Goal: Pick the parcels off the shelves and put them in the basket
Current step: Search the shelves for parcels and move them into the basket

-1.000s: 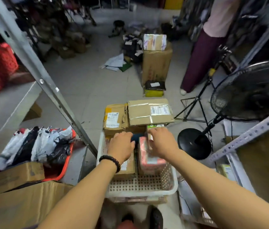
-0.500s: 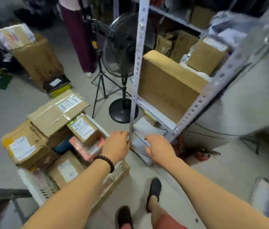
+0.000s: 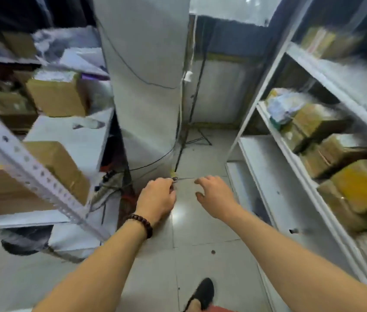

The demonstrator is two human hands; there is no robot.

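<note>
Both my hands hang empty over the floor between two shelf racks. My left hand [image 3: 156,200], with a dark bead bracelet at the wrist, has loosely curled fingers and holds nothing. My right hand [image 3: 215,195] has relaxed, spread fingers and holds nothing. Several brown cardboard parcels [image 3: 335,152] fill the white shelves [image 3: 274,140] on the right, a yellow-taped one [image 3: 365,185] among them. More brown boxes [image 3: 56,95] sit on the left rack [image 3: 29,170]. The basket is out of view.
A wide white pillar [image 3: 146,86] with cables running down it stands straight ahead between the racks. A tripod foot [image 3: 197,138] rests on the tiled floor behind it. My dark shoe [image 3: 201,293] shows at the bottom.
My view has swung right, away from the basket and fan, to the aisle between the racks. Both hands left the parcels in the basket and now hang empty.
</note>
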